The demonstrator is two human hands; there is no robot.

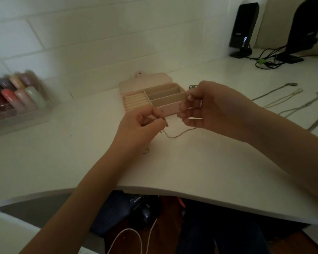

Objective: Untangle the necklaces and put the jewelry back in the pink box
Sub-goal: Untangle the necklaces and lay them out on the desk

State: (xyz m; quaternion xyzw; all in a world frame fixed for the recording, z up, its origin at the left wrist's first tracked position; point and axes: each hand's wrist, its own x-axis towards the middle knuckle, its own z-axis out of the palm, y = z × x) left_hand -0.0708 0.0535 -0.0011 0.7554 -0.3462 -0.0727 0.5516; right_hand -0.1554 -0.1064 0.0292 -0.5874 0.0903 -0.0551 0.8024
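The chain (180,133) sags between both hands, in front of the open pink box (154,97). Left hand (141,125) and right hand (206,105) pinch it with curled fingers. Risk: pulling apart could tighten the knot.

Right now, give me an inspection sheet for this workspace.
Surface: white desk.
Job's things: pink box open, compartments look empty; thin chain between both hands; other necklaces laid out at right.
Clutter: clear case of coloured tubes, blurred.
Grippers: left hand and right hand each pinch the chain.
Cables: black wires by the speakers; white cable under desk.
Surroundings: white tiled wall.
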